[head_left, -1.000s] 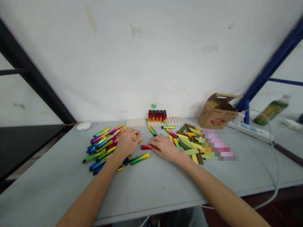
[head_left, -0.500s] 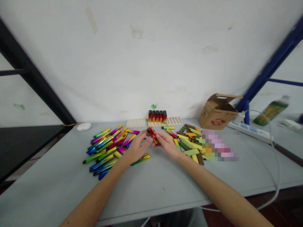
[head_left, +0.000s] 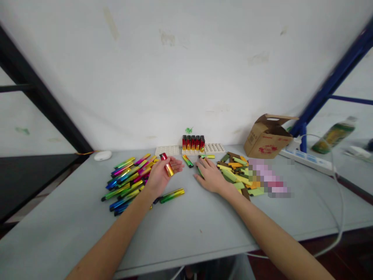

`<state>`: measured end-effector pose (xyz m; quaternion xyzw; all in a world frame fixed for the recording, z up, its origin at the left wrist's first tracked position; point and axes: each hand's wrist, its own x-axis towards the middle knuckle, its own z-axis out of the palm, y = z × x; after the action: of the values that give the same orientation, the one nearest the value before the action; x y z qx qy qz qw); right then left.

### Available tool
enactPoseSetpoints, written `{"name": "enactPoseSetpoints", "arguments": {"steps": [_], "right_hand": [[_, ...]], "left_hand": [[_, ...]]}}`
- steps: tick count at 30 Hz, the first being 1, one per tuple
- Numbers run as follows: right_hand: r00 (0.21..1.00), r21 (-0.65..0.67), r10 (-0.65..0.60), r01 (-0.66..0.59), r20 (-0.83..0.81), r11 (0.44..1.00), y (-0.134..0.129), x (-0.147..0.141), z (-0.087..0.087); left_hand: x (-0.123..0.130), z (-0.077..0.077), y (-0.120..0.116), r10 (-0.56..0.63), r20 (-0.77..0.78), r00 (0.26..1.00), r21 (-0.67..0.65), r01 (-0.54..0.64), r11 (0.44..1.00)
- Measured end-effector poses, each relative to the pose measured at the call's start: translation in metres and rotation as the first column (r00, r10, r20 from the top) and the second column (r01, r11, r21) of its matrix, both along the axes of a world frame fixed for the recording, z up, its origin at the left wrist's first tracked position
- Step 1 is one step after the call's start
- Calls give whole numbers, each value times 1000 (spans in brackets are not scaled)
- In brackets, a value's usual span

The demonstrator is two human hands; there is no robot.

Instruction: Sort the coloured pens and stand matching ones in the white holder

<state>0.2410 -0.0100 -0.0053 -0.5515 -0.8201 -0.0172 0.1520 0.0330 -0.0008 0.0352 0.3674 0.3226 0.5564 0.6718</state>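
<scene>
My left hand (head_left: 159, 177) holds a shiny red and gold lighter (head_left: 167, 165) at a tilt, its fingers pointing right. My right hand (head_left: 211, 175) rests low over the table with fingers spread, partly covering a green lighter (head_left: 199, 169). Between the hands lies a green, yellow and orange lighter (head_left: 188, 161). Just beyond my right fingers is a yellow-green one (head_left: 207, 156). Several red and gold lighters (head_left: 193, 143) stand upright in rows at the wall. Another green and yellow lighter (head_left: 172, 195) lies nearer me, right of my left wrist.
Many metallic lighters (head_left: 125, 182) are heaped at the left, and matte green, yellow and brown ones (head_left: 233, 171) at the right. White perforated trays (head_left: 215, 148) line the wall. Farther right are a cardboard box (head_left: 266, 140), a power strip (head_left: 309, 159) and a white cable (head_left: 341, 202).
My hands have moved apart. The red and gold lighter has shifted left with my left hand, while my right hand has let go of it and opened over the table.
</scene>
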Motion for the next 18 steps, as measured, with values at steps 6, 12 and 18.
{"name": "enactPoseSetpoints", "arguments": {"steps": [6, 12, 18], "right_hand": [[999, -38, 19, -17, 41, 999, -2, -3, 0], [998, -46, 27, -24, 54, 999, -3, -4, 3], [998, -41, 39, -37, 52, 998, -4, -4, 5]], "left_hand": [[-3, 13, -5, -128, 160, 979, -163, 154, 975], [-5, 16, -6, -171, 217, 961, -233, 221, 947], [-2, 7, -11, -401, 107, 910, -125, 412, 903]]}}
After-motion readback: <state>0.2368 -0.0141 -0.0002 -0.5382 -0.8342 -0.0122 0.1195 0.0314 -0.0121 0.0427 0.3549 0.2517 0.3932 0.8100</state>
